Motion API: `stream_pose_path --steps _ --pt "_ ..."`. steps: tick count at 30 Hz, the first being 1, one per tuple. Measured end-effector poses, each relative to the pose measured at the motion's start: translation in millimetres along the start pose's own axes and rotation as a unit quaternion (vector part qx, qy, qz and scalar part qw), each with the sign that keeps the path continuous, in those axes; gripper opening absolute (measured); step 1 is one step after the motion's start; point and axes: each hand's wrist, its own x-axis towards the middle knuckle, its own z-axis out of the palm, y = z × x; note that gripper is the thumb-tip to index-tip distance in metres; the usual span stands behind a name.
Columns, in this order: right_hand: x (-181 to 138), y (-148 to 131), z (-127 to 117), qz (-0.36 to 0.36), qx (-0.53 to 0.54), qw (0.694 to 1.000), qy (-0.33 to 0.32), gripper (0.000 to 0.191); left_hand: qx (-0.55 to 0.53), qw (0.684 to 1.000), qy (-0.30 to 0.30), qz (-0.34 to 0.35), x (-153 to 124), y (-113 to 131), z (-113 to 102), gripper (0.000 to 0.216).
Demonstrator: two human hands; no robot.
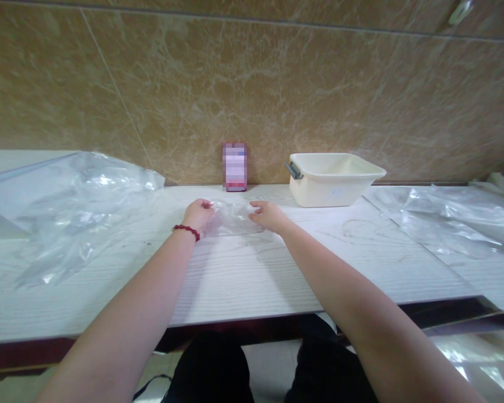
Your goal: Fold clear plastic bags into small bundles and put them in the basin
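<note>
A small clear plastic bag (232,219) lies on the white tabletop (243,280) in front of me, stretched between my hands. My left hand (197,214), with a red bead bracelet at the wrist, has its fingers closed on the bag's left edge. My right hand (267,215) pinches the bag's right edge, fingers curled onto the film. Both arms reach forward from the near edge of the table.
A cream plastic tub (334,178) with a grey handle stands at the back right against the marble wall. A small pink box (234,166) leans on the wall behind the bag. Large crumpled clear plastic sheets lie at the left (82,207) and right (457,221).
</note>
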Motion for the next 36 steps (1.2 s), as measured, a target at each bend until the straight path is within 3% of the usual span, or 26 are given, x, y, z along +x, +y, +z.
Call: stream_pose_path --steps 7,14,20,22,25,28,32,36 --pt "3 1 -1 -0.055 -0.036 0.998 0.003 0.057 -0.009 1.000 -0.020 0.019 -1 -1 -2 0.055" --pt "7 0 -3 -0.041 -0.094 0.994 -0.043 0.059 0.148 0.987 -0.032 0.058 2 2 -3 0.033" --pt "14 -2 -5 -0.021 -0.117 0.989 -0.084 0.062 0.209 0.974 -0.050 0.069 1 6 -6 0.038" --pt "16 -1 -4 -0.025 -0.123 0.988 -0.085 0.060 0.223 0.970 -0.029 0.098 0 8 -8 0.041" --pt "17 0 -3 -0.033 -0.129 0.988 -0.081 0.055 0.247 0.945 0.007 0.215 -4 15 -6 0.039" --pt "16 1 -3 -0.034 -0.123 0.989 -0.075 0.052 0.269 0.911 -0.078 0.302 -12 20 5 0.039" --pt "15 1 -4 -0.024 -0.107 0.991 -0.070 0.063 0.316 0.888 -0.198 0.270 -19 18 20 0.047" --pt "14 0 -4 -0.032 -0.125 0.989 -0.069 0.062 0.358 0.871 -0.225 0.251 -23 15 19 0.061"
